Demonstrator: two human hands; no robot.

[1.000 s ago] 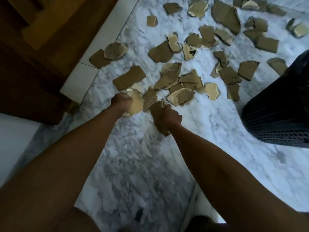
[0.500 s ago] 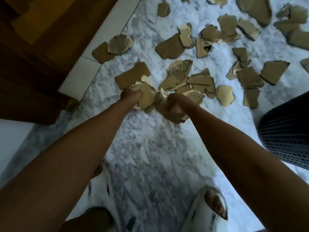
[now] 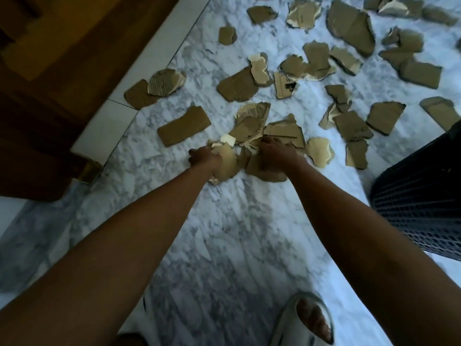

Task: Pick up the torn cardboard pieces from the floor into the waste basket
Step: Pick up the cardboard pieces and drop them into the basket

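Since both hands work the near edge of the scatter, they're bunching torn brown cardboard pieces (image 3: 252,128) into handfuls rather than lifting singles, I'd say. Left hand (image 3: 205,158) is curled round a wad of pale tan scraps (image 3: 225,162), gripping it. Right hand (image 3: 273,154) has fingers bent down over a flat brown shard (image 3: 262,171); looks like a pinch, but the thumb is hidden. Dark perforated waste basket (image 3: 421,196) stands just right of the right forearm, near for a short dump. Most pieces lie spread over the white marbled floor (image 3: 224,233), well beyond the hands.
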